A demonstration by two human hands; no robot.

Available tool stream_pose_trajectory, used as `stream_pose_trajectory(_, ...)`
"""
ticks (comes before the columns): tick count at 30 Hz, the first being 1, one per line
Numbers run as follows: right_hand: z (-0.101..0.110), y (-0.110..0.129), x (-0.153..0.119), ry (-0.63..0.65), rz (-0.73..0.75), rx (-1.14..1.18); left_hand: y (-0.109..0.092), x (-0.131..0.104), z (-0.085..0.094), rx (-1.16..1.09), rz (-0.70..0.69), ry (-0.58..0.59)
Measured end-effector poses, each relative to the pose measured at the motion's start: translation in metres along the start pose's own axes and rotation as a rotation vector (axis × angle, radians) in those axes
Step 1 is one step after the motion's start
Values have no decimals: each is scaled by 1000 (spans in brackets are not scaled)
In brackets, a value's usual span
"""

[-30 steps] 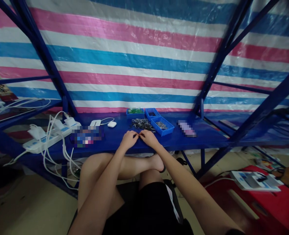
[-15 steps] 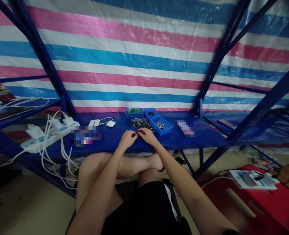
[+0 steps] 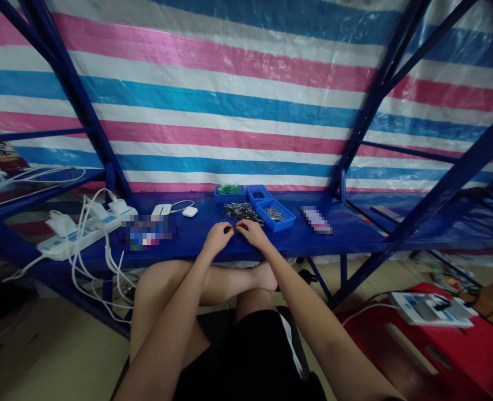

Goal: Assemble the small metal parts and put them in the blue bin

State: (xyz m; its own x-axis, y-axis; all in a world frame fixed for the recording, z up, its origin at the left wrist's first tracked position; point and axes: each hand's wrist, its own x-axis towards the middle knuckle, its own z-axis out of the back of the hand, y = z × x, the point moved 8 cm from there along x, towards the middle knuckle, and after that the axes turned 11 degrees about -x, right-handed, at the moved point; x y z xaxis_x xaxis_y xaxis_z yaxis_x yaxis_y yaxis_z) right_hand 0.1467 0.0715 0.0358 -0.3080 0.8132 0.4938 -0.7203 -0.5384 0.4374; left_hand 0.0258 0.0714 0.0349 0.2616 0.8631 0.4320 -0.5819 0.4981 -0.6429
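Note:
My left hand [image 3: 219, 236] and my right hand [image 3: 250, 231] meet fingertip to fingertip over the front of the blue table [image 3: 196, 239]. Both have their fingers pinched together; whatever sits between them is too small and hidden to name. Just beyond the fingers lies a loose pile of thin black and silver pieces [image 3: 242, 211]. A blue bin [image 3: 280, 224] with small silver metal pieces stands right of the pile. Behind it is a blue bin [image 3: 258, 193] with dark contents, and to its left a blue bin [image 3: 230, 197] holding green pieces in clear plastic.
A blurred-out phone-like object [image 3: 316, 219] lies to the right. On the left are a white power strip [image 3: 89, 233] with tangled cables, a small white charger [image 3: 190, 212] and a pixelated item [image 3: 148, 231]. Blue frame bars [image 3: 79, 106] slope on both sides. A red box [image 3: 450, 345] stands lower right.
Hardly anything differs. My hands stay together at the same spot, with only slight finger movement, and the view has shifted a little.

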Motion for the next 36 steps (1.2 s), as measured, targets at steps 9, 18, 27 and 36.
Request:
stream_pose_trajectory(9,0,1,0,7,-3,-79,8,2,4,-229,18,-70)
stream_pose_trajectory(18,-8,6,-1,76,53,-257,-8,0,0,-278,-81,17)
stream_pose_trajectory(27,-6,-1,1,42,2,-161,3,2,5,-253,0,-61)
stream_pose_trajectory(36,10,2,-2,-67,-18,16,6,4,-4,0,8,33)
